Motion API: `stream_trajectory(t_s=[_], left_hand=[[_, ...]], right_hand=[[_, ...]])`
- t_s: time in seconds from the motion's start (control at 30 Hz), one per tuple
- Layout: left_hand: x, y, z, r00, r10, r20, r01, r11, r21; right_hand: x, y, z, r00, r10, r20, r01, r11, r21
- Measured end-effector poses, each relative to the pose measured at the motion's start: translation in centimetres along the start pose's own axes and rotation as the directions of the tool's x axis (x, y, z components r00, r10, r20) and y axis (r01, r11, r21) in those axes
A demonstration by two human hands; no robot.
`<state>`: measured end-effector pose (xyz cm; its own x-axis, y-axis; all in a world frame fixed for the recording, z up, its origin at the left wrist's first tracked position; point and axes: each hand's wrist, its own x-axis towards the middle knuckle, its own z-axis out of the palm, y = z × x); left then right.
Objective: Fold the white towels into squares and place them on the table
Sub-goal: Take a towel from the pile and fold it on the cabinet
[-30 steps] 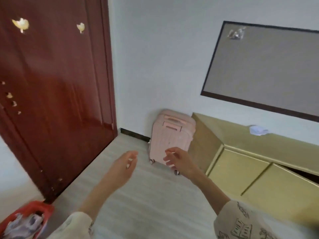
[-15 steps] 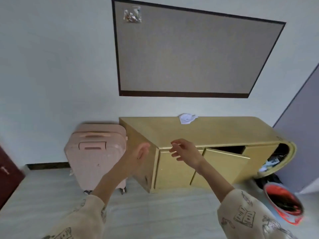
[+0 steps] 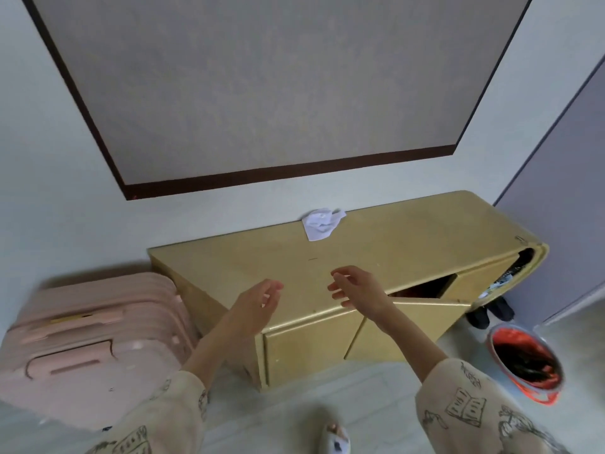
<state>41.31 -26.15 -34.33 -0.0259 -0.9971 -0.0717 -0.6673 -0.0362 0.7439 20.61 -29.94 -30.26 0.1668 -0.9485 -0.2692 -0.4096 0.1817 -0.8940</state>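
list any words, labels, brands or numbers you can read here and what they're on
No text can be read anywhere in this view.
White crumpled cloth or paper on the yellow cabinet: no print can be made out.
Cabinet's right end: a small dark mark, too small to read.
Sleeves: drawings of open books and other figures, no letters legible.
Pink suitcase: no brand mark visible.
Red bin: no label visible.

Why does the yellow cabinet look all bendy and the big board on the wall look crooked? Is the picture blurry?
Head view: the wide-angle lens bends straight lines, so the cabinet flares and the board slants. Head view: light is soft and even, with no harsh glare. Head view: the picture is slightly soft, most at the edges, like the suitcase; both hands, left hand and right hand, are fairly clear.
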Motion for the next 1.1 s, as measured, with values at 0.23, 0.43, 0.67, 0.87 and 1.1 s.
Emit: stream_trajectory(t_s=[0.23,0.43,0.67,0.87,1.1], left_hand=[[13.9,-2.2,4.7,0.993,-0.116,0.035,0.114,0.992,0.055],[25.9,-1.9,9.3,0.937,-0.257,0.238,0.223,0.962,0.160],[35.7,-6.1,12.9,0.915,-0.324,0.242,0.227,0.907,0.356],[41.7,-9.5,16.5,0.956,-0.166,0.242,0.026,0.870,0.493],[42.4,-10.0,18.9,0.993,-0.010,0.121,-0.074,0.738,0.671]], right_hand=[[15.7,4.3,-3.2,0.994,0.102,0.041,-0.099,0.994,-0.052],[28.5,10.4,-6.8,0.978,0.210,0.015,-0.197,0.939,-0.283],[37.5,16.4,-6.3,0.965,0.202,0.166,-0.011,0.665,-0.746],[40.6,20.4,-6.8,0.957,0.222,0.188,0.037,0.549,-0.835],[40.8,22.0,-6.5,0.979,0.127,0.161,0.063,0.559,-0.827]])
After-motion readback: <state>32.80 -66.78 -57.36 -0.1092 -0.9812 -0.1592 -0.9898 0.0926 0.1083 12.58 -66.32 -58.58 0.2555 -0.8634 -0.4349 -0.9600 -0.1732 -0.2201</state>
